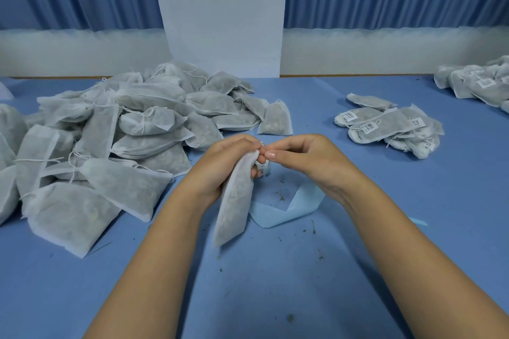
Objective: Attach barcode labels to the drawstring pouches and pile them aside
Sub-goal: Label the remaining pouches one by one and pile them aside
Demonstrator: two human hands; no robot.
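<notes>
- L hand (pixel 228 162): fingers curled round the upper part of one pouch (pixel 234 201), held clear of the table (pixel 303 297).
- Pouch long axis: steep diagonal. Top is at the fingertips, bottom corner hangs down and toward the person's left.
- R hand (pixel 308 162): thumb + forefinger pinched together at the pouch's top edge, tips touching L fingertips. Can't tell if it has the drawstring, a label or bare fabric, too small.
- Printed label (pixel 263 169): white bit w/ print just under the meeting fingertips, beside L's lower fingers. Can't tell if it's stuck on yet.
- Key relation: the work point is the pouch top, right btwn both hands' tips. R hand is on the label side, so my guess is R does the pressing and L only steadies.
- Backing strip (pixel 292 205): pale blue, loops on the table under/behind the hands, near the pouch's lower half. Snag risk if the pouch drops straight down.
- Unlabelled heap (pixel 124 129): fills the L side, its near edge close to the L forearm. No room that way.
- Labelled pile (pixel 385 129): on the R, well apart from the hands, bare table btwn. Likely drop-off and R hand is nearer, so an easy sweep.
- Second labelled pile (pixel 479 82): far R at the frame edge, a longer reach.
</notes>
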